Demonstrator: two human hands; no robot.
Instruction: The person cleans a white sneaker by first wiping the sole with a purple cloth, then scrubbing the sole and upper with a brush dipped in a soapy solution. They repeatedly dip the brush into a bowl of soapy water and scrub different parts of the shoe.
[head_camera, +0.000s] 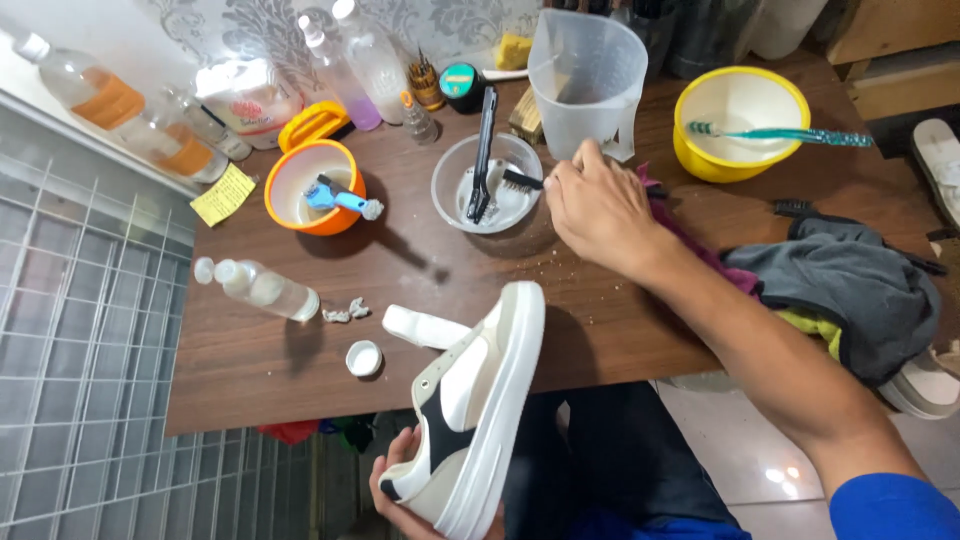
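My left hand grips a white sneaker with black and grey panels, held on its side over my lap with the thick sole facing right. My right hand reaches across the brown table and closes on a small black brush whose bristle end rests in a clear bowl. A second long black brush stands in that bowl.
An orange bowl holds a blue brush. A yellow bowl carries a teal toothbrush. A clear jug, several bottles at the back, a lying bottle, its cap, grey cloths and a wire rack surround them.
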